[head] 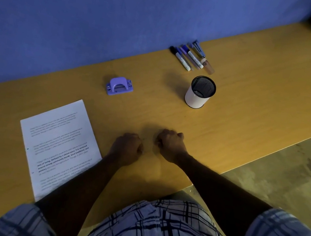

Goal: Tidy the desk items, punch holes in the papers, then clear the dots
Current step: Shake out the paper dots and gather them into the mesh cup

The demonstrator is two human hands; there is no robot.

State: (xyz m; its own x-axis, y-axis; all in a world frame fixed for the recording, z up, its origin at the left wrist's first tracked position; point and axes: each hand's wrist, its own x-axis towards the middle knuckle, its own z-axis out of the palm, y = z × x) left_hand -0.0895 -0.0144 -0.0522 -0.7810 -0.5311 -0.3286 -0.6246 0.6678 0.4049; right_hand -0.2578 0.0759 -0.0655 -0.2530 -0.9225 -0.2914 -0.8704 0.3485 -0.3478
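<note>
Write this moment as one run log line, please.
left hand, right hand: fists on desk | pens: outside cup | punch: apart from papers

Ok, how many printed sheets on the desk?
1 visible: the printed sheet at left on the desk, near corner under the left forearm. More may be stacked beneath.

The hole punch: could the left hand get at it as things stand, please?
Probably yes: the left hand rests curled and seemingly empty on the desk, and only bare desk lies between it and the hole punch; the papers lie off to its left.
</note>
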